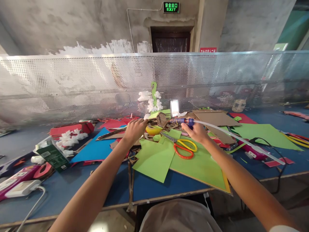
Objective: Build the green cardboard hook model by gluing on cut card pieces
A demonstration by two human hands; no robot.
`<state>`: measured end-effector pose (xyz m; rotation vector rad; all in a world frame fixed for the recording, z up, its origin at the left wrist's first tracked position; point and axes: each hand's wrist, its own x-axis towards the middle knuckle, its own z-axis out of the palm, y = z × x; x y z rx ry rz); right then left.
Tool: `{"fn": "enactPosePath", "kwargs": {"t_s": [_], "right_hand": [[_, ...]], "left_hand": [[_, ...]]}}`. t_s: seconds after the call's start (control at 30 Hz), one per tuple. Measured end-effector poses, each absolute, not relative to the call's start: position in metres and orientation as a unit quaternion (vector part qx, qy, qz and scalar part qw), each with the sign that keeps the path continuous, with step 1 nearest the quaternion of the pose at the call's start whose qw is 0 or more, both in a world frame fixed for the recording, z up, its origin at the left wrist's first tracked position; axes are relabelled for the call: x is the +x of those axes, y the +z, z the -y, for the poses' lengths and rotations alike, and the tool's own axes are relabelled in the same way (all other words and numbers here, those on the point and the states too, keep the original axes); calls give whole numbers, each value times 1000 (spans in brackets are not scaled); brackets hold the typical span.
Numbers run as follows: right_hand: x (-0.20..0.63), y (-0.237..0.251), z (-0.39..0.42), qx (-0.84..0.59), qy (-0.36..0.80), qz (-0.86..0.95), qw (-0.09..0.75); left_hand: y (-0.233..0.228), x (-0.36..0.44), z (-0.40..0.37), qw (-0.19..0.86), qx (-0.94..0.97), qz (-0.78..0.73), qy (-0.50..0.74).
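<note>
My left hand (136,130) is closed around a narrow dark brown cardboard strip (112,132). Just beyond its fingers is a hexagonal cardboard piece (161,120), which looks joined to the strip. My right hand (198,131) grips a blue-purple glue gun (187,121), its nozzle pointing left at the hexagon. A long translucent glue stick (231,132) runs out of the gun's back over my right forearm. Below the hands, scissors (184,148) with yellow and orange handles rest on green paper sheets (155,161). A yellow roll of tape (154,130) lies beneath the hexagon.
Blue card (93,146), a dark green box (52,156) and a power strip (20,183) lie at left. Cardboard sheets (214,117), green paper (263,133) and a black cable (277,149) are at right. A perforated metal screen (96,83) borders the blue table's (166,190) far side.
</note>
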<state>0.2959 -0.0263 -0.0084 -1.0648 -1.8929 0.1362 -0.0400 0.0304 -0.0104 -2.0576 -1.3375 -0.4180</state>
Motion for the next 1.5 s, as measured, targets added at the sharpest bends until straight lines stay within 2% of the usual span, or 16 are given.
{"fn": "enactPosePath", "kwargs": {"t_s": [0.4,0.63,0.9,1.3,1.5], "right_hand": [[288,-11,29,-404,41,801,440],[290,-12,24,-427,12,754,499],[290,-13,21,-434,-9,737,518],[291,-8,27,-442,-7,767,464],[290,-8,25,-448,-15,745,493]], "left_hand": [[-12,-38,-30,298,-783,517,-176],[-11,-36,-29,303,-787,508,-173],[-12,-36,-29,333,-794,481,-164],[-16,-42,-35,307,-789,504,-175],[-13,-39,-32,327,-798,481,-154]]}}
